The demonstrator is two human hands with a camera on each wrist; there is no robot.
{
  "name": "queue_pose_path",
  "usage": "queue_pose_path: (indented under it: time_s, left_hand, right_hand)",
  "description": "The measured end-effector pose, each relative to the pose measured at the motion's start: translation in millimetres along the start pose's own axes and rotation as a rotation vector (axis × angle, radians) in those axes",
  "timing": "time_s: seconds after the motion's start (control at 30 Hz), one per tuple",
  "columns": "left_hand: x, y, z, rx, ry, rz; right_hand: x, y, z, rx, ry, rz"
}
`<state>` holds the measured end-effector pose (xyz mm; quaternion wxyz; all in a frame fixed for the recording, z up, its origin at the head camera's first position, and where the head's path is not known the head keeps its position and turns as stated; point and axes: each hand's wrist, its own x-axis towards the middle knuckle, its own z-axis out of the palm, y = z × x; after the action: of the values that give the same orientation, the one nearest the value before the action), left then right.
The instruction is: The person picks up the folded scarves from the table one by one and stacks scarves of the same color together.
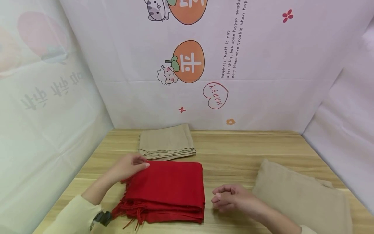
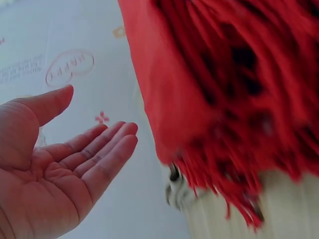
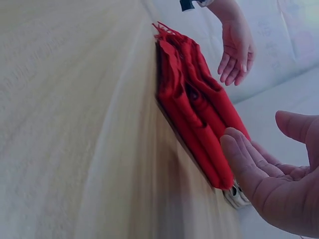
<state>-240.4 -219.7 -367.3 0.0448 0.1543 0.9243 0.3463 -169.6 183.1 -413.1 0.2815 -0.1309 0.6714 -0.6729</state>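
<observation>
A folded red scarf (image 1: 168, 185) with fringe along its left side lies in layers on the wooden table. My left hand (image 1: 131, 167) hovers by its far left corner, and in the left wrist view that hand (image 2: 65, 174) shows an upturned palm with extended fingers and nothing in it. To the right of the scarf is my right hand (image 1: 233, 199), fingers loosely bent and holding nothing. In the right wrist view the scarf (image 3: 194, 109) appears edge-on, its folds stacked, beyond the right hand's fingers (image 3: 244, 154).
Behind the scarf lies a folded beige cloth (image 1: 166, 139). A larger beige folded cloth (image 1: 304, 195) rests at the right of the table (image 1: 233, 152), close to my right forearm. White printed sheets (image 1: 251, 97) rise as walls at the back and sides.
</observation>
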Motion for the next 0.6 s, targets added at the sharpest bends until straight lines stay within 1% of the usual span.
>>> queue_pose_path:
  time_s: [0.1, 0.2, 0.27, 0.4, 0.5, 0.6]
  left_hand:
    - [9.0, 12.4, 9.4, -0.034, -0.034, 0.050]
    - [17.7, 25.0, 21.3, -0.062, -0.063, 0.091]
    - [22.5, 33.7, 29.2, -0.078, -0.080, 0.118]
    - [30.7, 50.5, 42.8, -0.113, -0.110, 0.154]
    - [36.4, 60.9, 51.5, -0.153, -0.137, 0.182]
    - [41.7, 69.5, 60.8, -0.198, -0.166, 0.203]
  right_hand:
    - [-6, -3, -8.4, -0.004, 0.003, -0.031]
    - [-14, -9, -17.2, -0.041, 0.025, -0.045]
    - [-19, -12, -22.8, -0.073, 0.050, -0.044]
    - [-28, -17, -33.6, -0.129, 0.125, -0.031]
    - [-35, -20, -42.2, -0.157, 0.174, -0.036]
    - [-43, -20, -52.3, -0.180, 0.204, -0.044]
